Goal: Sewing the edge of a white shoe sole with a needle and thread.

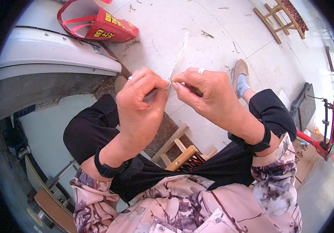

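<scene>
A thin whitish braided cord [177,58] runs from between my fingertips up and away over the pale floor. My left hand [145,107] pinches the cord's near end and a flat, pale strip between thumb and forefinger. Close against it, my right hand [209,93] pinches the same spot with thumb and forefinger. The fingertips of both hands almost touch. Both hands are held above the floor, between my knees. What exactly lies inside each pinch is hidden by the fingers.
A red bag [108,26] with writing lies at the upper left, beside a white cabinet edge [59,55]. A wooden folding stool [280,21] stands at the upper right. Another wooden stool [181,158] is below me. Dry plant scraps [207,34] litter the floor.
</scene>
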`<action>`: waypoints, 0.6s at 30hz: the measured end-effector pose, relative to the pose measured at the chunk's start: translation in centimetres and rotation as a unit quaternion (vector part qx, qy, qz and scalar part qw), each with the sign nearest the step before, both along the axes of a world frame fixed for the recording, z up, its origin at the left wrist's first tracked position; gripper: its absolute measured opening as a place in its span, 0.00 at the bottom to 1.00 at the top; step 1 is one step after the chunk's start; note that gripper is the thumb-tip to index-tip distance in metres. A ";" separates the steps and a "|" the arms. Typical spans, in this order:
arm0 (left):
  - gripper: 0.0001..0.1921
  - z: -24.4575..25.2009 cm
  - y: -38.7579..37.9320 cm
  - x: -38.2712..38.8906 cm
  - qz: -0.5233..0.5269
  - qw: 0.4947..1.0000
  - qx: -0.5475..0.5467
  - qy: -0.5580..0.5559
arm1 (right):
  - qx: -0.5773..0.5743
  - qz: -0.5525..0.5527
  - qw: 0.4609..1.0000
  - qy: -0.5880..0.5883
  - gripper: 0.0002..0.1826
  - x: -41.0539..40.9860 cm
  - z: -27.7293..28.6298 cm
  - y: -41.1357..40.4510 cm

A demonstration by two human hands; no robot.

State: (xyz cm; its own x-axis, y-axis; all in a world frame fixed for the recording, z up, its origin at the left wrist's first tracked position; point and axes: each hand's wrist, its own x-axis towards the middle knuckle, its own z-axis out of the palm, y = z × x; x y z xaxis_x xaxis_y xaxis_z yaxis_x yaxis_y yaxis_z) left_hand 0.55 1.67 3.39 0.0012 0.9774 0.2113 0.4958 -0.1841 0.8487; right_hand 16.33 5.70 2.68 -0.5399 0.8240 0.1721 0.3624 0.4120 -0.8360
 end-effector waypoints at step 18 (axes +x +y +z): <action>0.05 -0.4 0.6 0.6 -0.015 0.996 0.043 0.075 | -0.064 -0.052 0.996 -0.026 0.11 -1.0 -0.1 -0.4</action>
